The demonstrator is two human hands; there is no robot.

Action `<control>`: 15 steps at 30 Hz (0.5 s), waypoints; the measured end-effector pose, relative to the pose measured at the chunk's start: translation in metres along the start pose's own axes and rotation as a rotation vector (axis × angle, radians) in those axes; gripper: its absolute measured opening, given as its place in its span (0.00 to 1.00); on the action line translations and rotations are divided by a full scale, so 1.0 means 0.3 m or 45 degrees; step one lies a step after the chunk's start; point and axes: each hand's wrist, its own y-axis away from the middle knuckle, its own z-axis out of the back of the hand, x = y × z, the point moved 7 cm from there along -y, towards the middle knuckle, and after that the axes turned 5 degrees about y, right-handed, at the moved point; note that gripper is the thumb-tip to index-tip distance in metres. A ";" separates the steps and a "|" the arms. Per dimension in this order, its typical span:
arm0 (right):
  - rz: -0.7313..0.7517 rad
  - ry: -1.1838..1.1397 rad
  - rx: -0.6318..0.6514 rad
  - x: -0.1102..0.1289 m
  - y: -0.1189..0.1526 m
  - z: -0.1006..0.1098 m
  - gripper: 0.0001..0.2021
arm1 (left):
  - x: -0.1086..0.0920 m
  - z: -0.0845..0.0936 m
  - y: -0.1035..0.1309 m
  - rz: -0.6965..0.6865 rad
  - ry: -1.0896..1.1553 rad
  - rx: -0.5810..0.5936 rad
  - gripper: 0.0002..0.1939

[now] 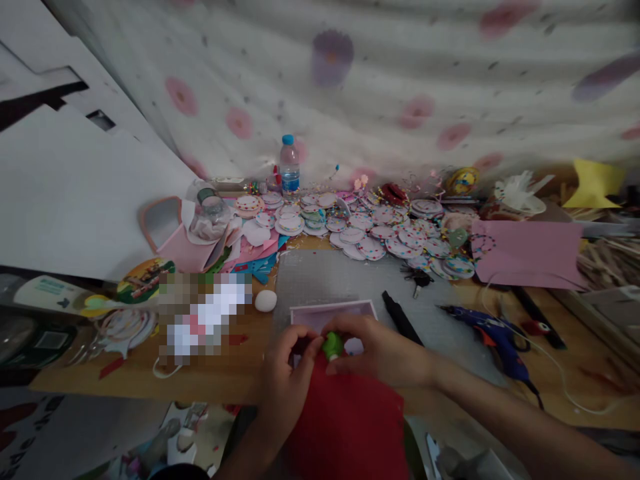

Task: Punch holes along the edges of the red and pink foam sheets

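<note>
My left hand (287, 373) and my right hand (367, 345) meet at the table's front edge. Between their fingertips is a small bright green object (332, 346), its kind unclear at this size. My right thumb and forefinger close around it from the right, while my left thumb and forefinger pinch at its left side. Just below hangs a red sheet (353, 420), cloth or paper, over my lap. Behind my fingers lies a shallow pale pink box (334, 309), partly covered by both hands.
A grey cutting mat (320, 273) bears a black tool (400, 319) and keys (418, 280). To the right lies a blue glue gun (495, 337) with its cable. Decorated paper discs (370, 233) pile up behind, near a water bottle (289, 170). A white egg-shaped piece (265, 301) sits left.
</note>
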 end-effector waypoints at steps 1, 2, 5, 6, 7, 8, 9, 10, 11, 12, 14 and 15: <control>0.002 0.025 -0.004 0.000 0.000 -0.001 0.14 | 0.003 -0.001 0.001 0.004 0.000 0.010 0.05; 0.007 0.053 -0.007 0.000 -0.001 -0.002 0.14 | 0.006 -0.002 0.002 0.006 -0.002 0.021 0.05; 0.030 0.141 -0.022 0.005 -0.001 -0.006 0.13 | 0.014 -0.003 0.004 0.015 -0.011 0.039 0.06; 0.036 0.157 -0.037 0.006 -0.001 -0.007 0.12 | 0.016 -0.002 0.004 0.019 -0.014 0.039 0.06; 0.039 0.167 -0.058 0.007 -0.001 -0.007 0.11 | 0.018 -0.003 0.004 0.023 -0.017 0.037 0.06; 0.042 0.176 -0.082 0.007 -0.002 -0.008 0.11 | 0.019 -0.003 0.003 0.024 -0.018 0.037 0.06; 0.048 0.190 -0.112 0.008 -0.002 -0.008 0.10 | 0.019 -0.004 0.003 0.021 -0.017 0.038 0.06; 0.060 0.211 -0.143 0.011 -0.002 -0.007 0.10 | 0.018 -0.005 0.003 0.016 -0.015 0.039 0.06; 0.076 0.242 -0.175 0.015 -0.002 -0.006 0.09 | 0.018 -0.005 0.002 0.011 -0.013 0.036 0.05; 0.094 0.279 -0.198 0.020 -0.002 -0.005 0.08 | 0.016 -0.005 0.002 0.005 -0.012 0.031 0.05; 0.124 0.358 -0.229 0.032 -0.002 -0.003 0.07 | 0.015 -0.004 0.002 -0.003 -0.011 0.017 0.05; 0.131 0.395 -0.232 0.036 -0.003 -0.001 0.06 | 0.014 -0.003 0.001 -0.006 -0.012 0.013 0.05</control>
